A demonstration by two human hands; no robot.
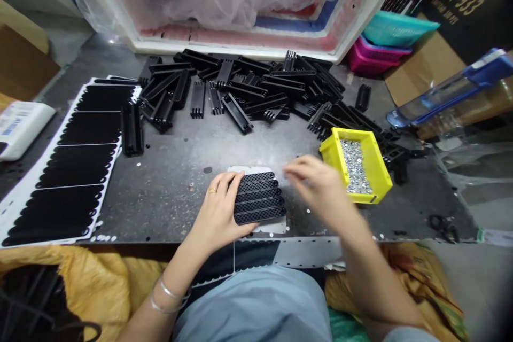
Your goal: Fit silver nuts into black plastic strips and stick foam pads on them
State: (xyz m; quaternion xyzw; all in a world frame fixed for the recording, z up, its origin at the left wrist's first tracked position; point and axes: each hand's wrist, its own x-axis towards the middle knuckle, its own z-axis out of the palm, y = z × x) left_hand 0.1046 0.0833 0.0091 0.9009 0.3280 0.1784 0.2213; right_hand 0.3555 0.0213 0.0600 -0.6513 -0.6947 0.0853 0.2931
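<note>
My left hand (218, 211) is wrapped round the left end of several black plastic strips (258, 199) with a cross-hatched face, laid side by side in a block. The block rests near the table's front edge, with a pale sheet partly showing under it. Just right of the strips hovers my right hand (318, 187), blurred by motion, its fingertips pinched together. Whatever is in that pinch is too small and blurred to make out. Beside it stands a yellow bin (380, 163) holding small shiny metal pieces (355, 165).
Loose black plastic parts (244, 85) are heaped along the back. Sheets of black scalloped stickers (84, 128) lie at left. A blue-lidded clear bottle (449, 91), pink baskets (372, 56) and scissors (444, 227) are at right. A plastic-lined white frame (236, 45) stands behind.
</note>
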